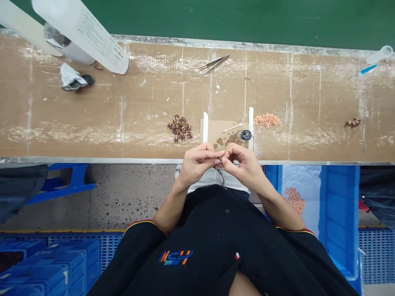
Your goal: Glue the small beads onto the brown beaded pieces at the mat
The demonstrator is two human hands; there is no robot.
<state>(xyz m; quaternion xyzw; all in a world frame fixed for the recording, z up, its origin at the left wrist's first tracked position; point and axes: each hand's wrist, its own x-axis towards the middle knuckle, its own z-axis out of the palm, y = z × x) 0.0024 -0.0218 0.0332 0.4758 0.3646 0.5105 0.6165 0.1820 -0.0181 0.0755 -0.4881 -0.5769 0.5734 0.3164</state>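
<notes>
"What does the person have on?"

"A loose black top (212,234) with short sleeves (132,255). Thin red and yellow trim (140,222) runs round the hems."

"Any markings?"

"A logo (175,257) on the left breast, in slanted, blocky orange and blue characters, hard to read from the wearer's side. A tiny tag (237,256), part red, part white, sits near the neckline (233,283), and a faint greyish spot (227,211) shows lower on the front."

"And the arms?"

"The forearms (171,201) are bare, as are the left hand (199,162) and right hand (243,166)."
</notes>
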